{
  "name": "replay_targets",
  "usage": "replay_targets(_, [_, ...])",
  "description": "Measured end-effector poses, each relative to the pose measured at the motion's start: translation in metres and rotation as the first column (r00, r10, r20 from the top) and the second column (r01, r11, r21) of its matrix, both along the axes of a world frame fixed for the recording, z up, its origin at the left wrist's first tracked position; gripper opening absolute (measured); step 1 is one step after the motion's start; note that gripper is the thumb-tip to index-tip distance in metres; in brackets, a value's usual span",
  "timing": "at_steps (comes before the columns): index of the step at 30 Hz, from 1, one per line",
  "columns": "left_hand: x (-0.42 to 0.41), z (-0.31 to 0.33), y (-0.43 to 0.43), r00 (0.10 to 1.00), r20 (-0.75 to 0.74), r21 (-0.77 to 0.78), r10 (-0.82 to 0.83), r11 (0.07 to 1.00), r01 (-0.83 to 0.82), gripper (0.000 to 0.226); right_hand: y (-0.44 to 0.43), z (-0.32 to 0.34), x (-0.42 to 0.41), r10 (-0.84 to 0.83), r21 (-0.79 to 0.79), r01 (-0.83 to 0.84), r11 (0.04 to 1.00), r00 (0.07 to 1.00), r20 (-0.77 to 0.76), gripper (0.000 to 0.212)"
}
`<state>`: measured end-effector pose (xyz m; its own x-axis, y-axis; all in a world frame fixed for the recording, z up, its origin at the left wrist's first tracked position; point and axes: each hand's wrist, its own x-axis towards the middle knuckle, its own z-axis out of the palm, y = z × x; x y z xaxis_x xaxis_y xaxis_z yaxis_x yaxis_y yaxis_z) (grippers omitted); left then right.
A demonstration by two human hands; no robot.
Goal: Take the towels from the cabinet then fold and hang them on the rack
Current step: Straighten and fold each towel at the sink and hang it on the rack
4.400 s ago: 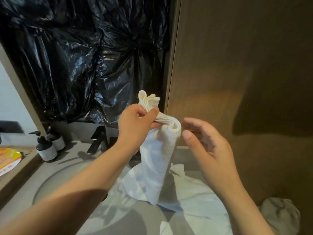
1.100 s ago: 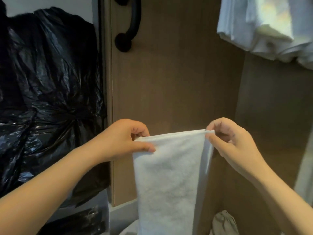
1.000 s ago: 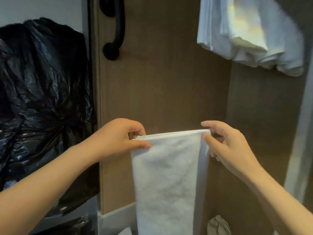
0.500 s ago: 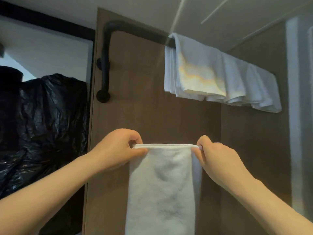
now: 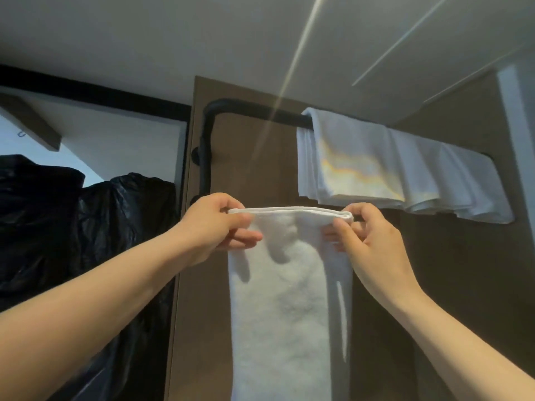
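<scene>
Left hand [image 5: 214,227] and right hand [image 5: 372,244] are each pinched on an upper corner of one folded white towel [image 5: 283,308], which is held stretched between the two hands and hangs down before a wooden panel [image 5: 199,328]. One black rack [image 5: 254,110] is mounted above it, draped with hung towels [image 5: 399,169] whose number cannot be told. Black plastic sheeting [image 5: 86,227] is seen at the left.

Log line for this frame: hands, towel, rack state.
left hand: pinches folded towel top-left corner | right hand: pinches top-right corner | towel rack: above, hung towels on right part | step: not yet hung
</scene>
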<state>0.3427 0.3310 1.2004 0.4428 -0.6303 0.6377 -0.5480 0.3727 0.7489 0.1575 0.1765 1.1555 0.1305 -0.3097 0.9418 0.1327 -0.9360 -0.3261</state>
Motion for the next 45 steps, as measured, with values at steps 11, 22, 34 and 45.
replay_targets(11, [0.029,0.062,0.0,0.731,0.562,-0.427,0.386,0.893,-0.143,0.025,0.008,0.062,0.026,-0.319,-0.395,0.322,0.86,0.945,0.076,0.031])
replay_targets(22, [0.02,0.153,0.008,0.587,0.544,-0.582,0.6,0.773,-0.251,0.028,0.017,0.153,0.053,-0.27,-0.328,0.307,0.893,0.95,0.156,0.038])
replay_targets(34, [0.036,0.213,0.007,0.489,0.496,-0.489,0.718,0.696,-0.526,0.036,0.02,0.207,0.066,-0.18,-0.099,0.229,0.969,0.916,0.359,0.028])
replay_targets(45, [0.055,0.244,-0.014,0.569,0.421,-0.477,0.707,0.706,-0.524,0.024,0.01,0.257,0.085,0.051,0.048,-0.076,0.996,0.92,0.389,0.027])
